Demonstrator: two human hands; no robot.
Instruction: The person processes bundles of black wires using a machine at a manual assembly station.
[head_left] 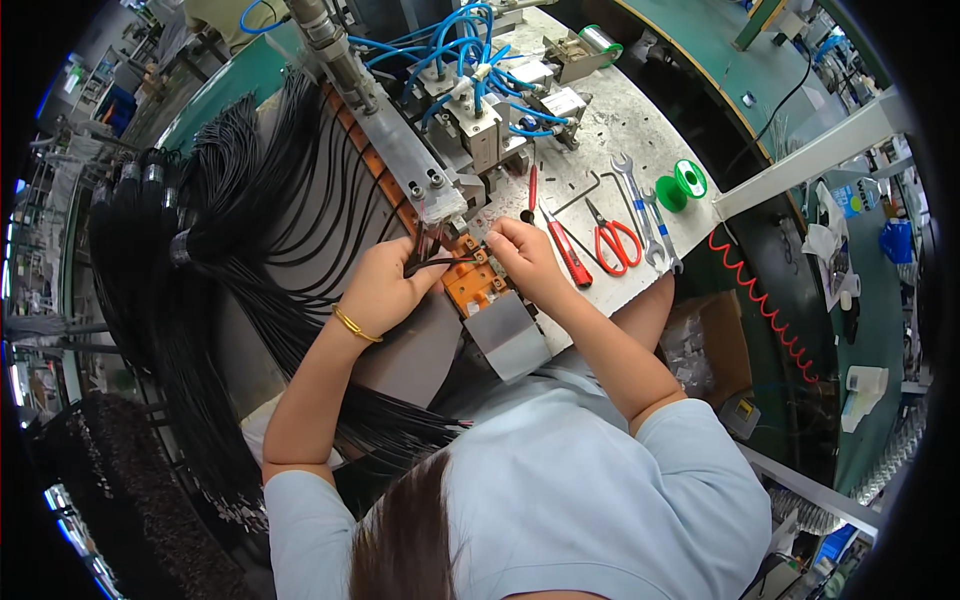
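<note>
My left hand (385, 285) is closed round thin black cables (432, 264) whose ends reach over an orange fixture block (470, 288). My right hand (525, 262) is at the block's right side, its fingers curled together in a pinch; whatever lies between the fingertips is too small to make out. Just in front of the block is a grey metal plate (508, 335). An orange rail (375, 165) runs away from the block, beside a long metal bar (375, 125). From the left, a thick bundle of black cables (225, 245) fans out toward the rail.
On the pale worktop right of my hands lie a red-handled cutter (570, 250), red-handled scissors (617, 245), a hex key (578, 192) and spanners (640, 210). A green spool (682, 184) stands beyond them. Pneumatic cylinders with blue hoses (470, 110) rise behind the block. A cardboard box (722, 345) sits at right.
</note>
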